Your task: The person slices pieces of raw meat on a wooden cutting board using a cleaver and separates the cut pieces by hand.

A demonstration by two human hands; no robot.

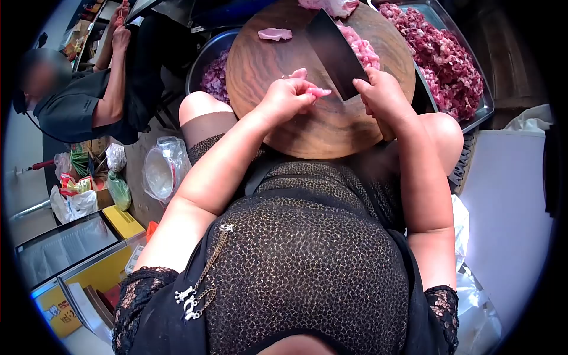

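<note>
Your right hand holds 1 broad, dark cleaver, slanted over the round, brown-grained wooden chopping block. Your left hand pinches 1 small, glossy pink meat piece just beside the blade's lower end.

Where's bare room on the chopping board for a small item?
Two patches on the board: left side, between the lone slice and left hand; near edge, below both hands. Crowded: far right, with cleaver, meat pile, larger chunk and right hand.
</note>
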